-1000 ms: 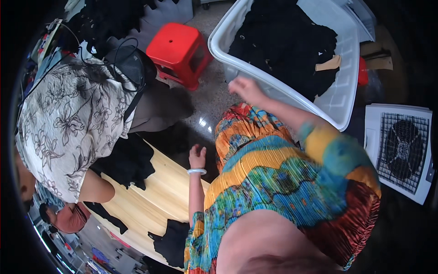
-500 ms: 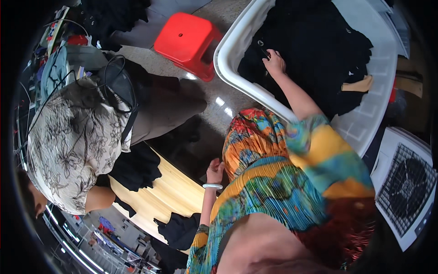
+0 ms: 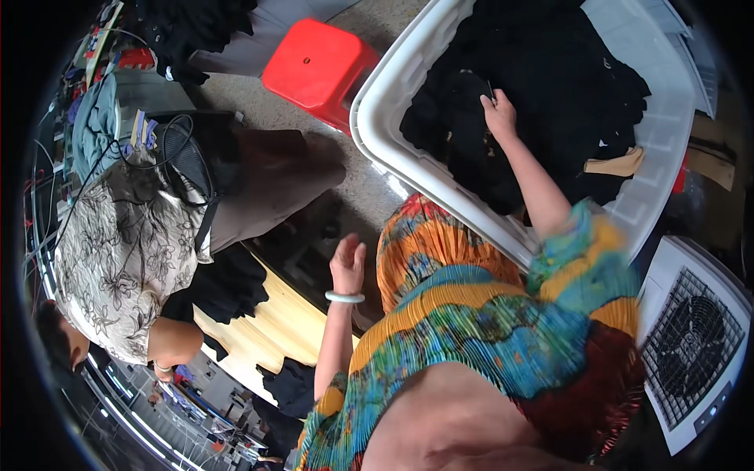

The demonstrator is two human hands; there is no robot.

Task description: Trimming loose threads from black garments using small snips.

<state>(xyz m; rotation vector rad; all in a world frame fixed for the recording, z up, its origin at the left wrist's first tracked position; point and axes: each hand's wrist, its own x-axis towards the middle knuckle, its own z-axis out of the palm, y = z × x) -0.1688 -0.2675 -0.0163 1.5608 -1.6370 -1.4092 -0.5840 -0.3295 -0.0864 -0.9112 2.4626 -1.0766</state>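
Note:
Inside the white plastic bin (image 3: 365, 118), my right hand (image 3: 500, 115) is over a heap of black cloth pieces (image 3: 550, 86). Its fingers are closed on a thin pointed tool (image 3: 490, 89), whose tip sticks out past them; the rest is hidden, so its exact kind is unclear. A tan strip (image 3: 615, 162) lies on the black cloth nearer the bin's right wall. My left hand (image 3: 348, 263) hangs in the air beside my patterned clothing, fingers loosely bent and apart, nothing in it. A pale bangle (image 3: 345, 297) circles that wrist.
A red stool (image 3: 314, 63) stands left of the bin. At left a person in a floral shirt (image 3: 126, 243) bends beside a pale wooden table (image 3: 251, 330) with black cloth (image 3: 290, 385) on it. A white fan unit (image 3: 656, 345) stands at the right.
My right hand has moved right over the black cloth with the tool. My left hand has lifted away from my clothing, up and leftward. The view has shifted slightly.

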